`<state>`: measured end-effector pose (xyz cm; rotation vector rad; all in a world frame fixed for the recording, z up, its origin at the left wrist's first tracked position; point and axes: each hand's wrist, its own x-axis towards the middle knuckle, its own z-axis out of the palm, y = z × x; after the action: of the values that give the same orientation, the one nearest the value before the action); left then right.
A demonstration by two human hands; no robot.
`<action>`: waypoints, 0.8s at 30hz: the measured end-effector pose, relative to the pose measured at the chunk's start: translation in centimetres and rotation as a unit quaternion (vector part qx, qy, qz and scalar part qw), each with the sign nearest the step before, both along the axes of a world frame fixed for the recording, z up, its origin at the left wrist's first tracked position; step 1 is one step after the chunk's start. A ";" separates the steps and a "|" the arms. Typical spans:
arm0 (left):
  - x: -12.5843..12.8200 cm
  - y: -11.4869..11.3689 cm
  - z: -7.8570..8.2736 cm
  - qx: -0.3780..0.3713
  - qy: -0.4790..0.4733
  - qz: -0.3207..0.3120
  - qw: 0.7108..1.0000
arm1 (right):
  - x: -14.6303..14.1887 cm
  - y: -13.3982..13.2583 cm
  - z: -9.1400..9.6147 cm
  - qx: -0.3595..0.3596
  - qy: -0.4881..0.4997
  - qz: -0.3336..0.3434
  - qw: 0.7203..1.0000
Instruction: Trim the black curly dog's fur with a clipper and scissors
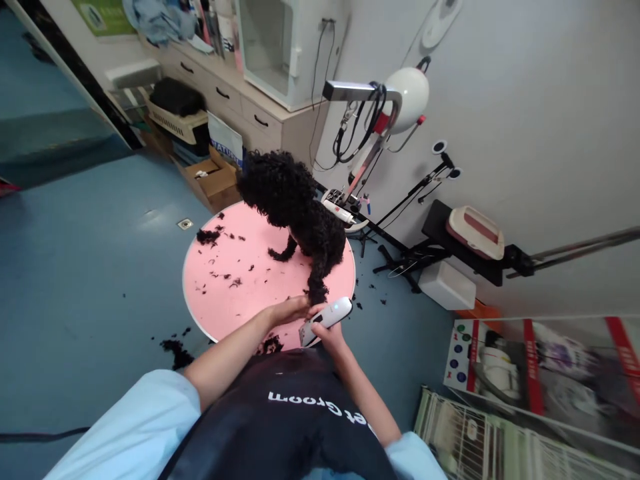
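1. Blue floor [120,293], head view; round pink table [220,310] strewn with dark hair clumps [209,236].
2. Curly black dog [305,217] on table, far right part; one paw [317,292] down by both hands.
3. Left hand [290,310] at that paw, grip can't tell; right hand [331,335] has fingers wrapped around white clipper [336,312].

- Soft, even light is filling the scene, coming from out of view
- The blue floor [110,267] is catching a pale glare near the drain [185,225]
- The dog's black coat [283,187] is swallowing detail
- A small blue light [337,307] is glowing on the clipper [327,315]
- The wide lens is tilting the wall [565,120] and the drawers [205,80]
- Fine detail is softening around the wire panels [473,433]
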<state>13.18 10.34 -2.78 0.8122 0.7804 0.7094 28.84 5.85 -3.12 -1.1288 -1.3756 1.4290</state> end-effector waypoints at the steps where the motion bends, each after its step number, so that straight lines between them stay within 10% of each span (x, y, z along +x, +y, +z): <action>1: 0.5 -0.4 0.0 -0.002 -0.002 0.007 1.000 | 0.0 0.0 0.1 -0.002 0.005 0.009 1.000; 9: 3.2 4.2 1.6 -0.037 0.067 0.115 0.990 | 0.3 0.2 0.1 -0.039 0.014 0.010 0.999; 24: 4.1 5.9 0.9 0.034 0.129 -0.007 0.991 | 4.1 -2.1 -0.7 -0.068 0.094 -0.284 0.952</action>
<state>17.30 16.22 -1.90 0.9839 0.9867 0.6284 32.93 3.78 -3.81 -1.3064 -0.7381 1.1766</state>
